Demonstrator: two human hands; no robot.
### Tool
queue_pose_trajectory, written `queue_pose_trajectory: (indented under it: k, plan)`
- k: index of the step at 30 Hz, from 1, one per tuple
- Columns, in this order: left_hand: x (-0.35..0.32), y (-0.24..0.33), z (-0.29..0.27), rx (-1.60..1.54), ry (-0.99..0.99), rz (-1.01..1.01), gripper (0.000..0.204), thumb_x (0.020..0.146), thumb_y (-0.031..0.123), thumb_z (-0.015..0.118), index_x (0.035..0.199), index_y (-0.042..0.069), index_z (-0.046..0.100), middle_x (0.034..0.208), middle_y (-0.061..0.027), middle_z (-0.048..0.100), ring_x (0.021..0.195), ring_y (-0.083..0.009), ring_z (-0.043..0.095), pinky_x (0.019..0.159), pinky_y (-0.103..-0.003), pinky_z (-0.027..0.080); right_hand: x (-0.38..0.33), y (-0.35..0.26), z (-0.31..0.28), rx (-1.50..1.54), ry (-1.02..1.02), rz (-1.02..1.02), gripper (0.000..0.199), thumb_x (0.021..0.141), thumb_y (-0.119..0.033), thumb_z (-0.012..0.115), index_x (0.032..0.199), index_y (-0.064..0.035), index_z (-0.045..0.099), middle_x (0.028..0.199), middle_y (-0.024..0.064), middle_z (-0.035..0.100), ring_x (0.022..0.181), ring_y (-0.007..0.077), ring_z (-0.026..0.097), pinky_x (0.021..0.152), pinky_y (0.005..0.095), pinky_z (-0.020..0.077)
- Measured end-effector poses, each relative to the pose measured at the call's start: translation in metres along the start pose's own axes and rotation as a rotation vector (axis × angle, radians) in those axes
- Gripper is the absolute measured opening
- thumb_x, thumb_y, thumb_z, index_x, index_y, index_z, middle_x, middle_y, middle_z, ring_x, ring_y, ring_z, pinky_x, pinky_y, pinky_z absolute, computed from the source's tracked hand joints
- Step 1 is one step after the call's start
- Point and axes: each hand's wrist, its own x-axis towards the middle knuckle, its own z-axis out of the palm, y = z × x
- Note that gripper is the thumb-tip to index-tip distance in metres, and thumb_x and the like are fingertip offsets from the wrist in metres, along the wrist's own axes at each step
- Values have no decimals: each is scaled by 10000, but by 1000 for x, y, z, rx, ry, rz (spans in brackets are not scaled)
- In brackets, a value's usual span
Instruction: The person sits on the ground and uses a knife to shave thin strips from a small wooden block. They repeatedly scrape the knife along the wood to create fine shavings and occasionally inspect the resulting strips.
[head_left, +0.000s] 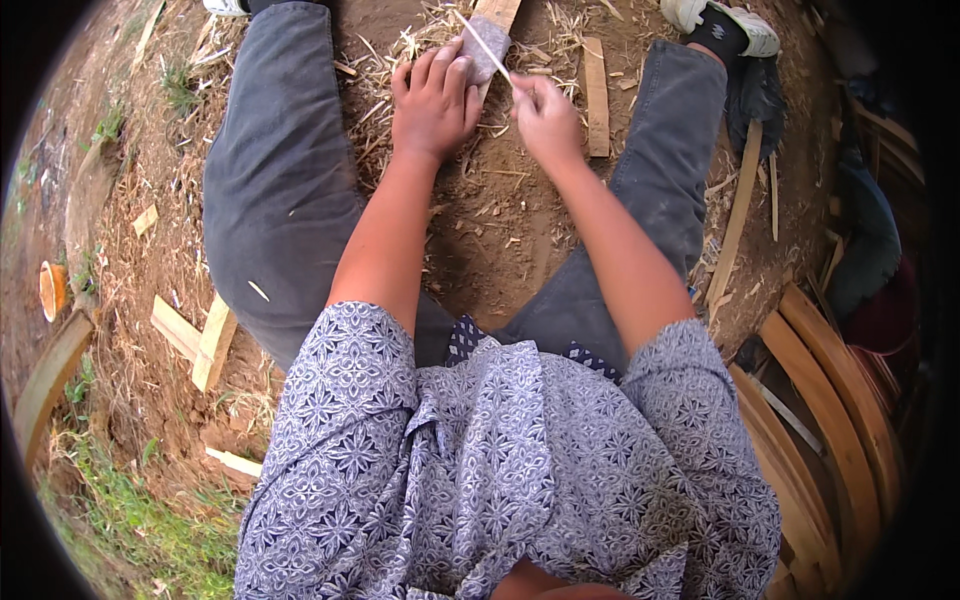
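Observation:
Between my outstretched legs a wooden board [497, 10] lies on the ground, with a grey, cloth-like piece [484, 58] over its near end. My right hand [549, 118] pinches the near end of a thin, pale wooden stick [478, 40], which slants up to the left across the grey piece. My left hand [436, 108] rests palm down beside the grey piece, fingers spread and slightly bent. Its fingertips reach the left edge of that piece. Whether they press on the cloth or the board beneath cannot be made out.
Wood shavings [390, 60] litter the brown soil around the board. A flat wooden strip [597, 95] lies right of my right hand. Offcuts [214, 342] and an orange cup-like thing [52, 290] lie at the left. Long planks [835, 390] are stacked at the right.

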Motion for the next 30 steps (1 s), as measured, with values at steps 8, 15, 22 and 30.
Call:
queue_pose_trajectory:
  k: [8,15,22,30]
  plan:
    - [0,-4,5,-13,51,17,387,930,309,630,1269,126,590,1474,-74,565,1346,-262,523,1153,-489,308,-29,48,23,119,36,-158,206,1028,-134,655,1166,-11,744,823,-4,698,713,46,586,650,244,487]
    - [-1,-2,4,-10,8,3,385,931,302,624,1269,119,602,1444,-92,568,1349,-265,514,1155,-488,306,24,0,24,-93,114,-154,196,1006,-143,655,1154,-60,754,959,111,772,818,156,715,748,302,550]
    - [-1,-5,7,-4,19,7,386,944,325,610,1276,130,586,1407,-92,577,1348,-265,514,1162,-487,295,37,-9,16,-85,119,-133,243,1014,-250,646,1081,-45,757,927,148,777,810,249,752,763,372,570]
    - [-1,-6,8,-19,90,27,360,934,301,623,1248,128,596,1385,-98,596,1319,-275,540,1144,-473,324,12,20,25,0,70,-138,205,1016,-132,658,1164,-8,728,848,25,715,713,69,602,652,258,495]
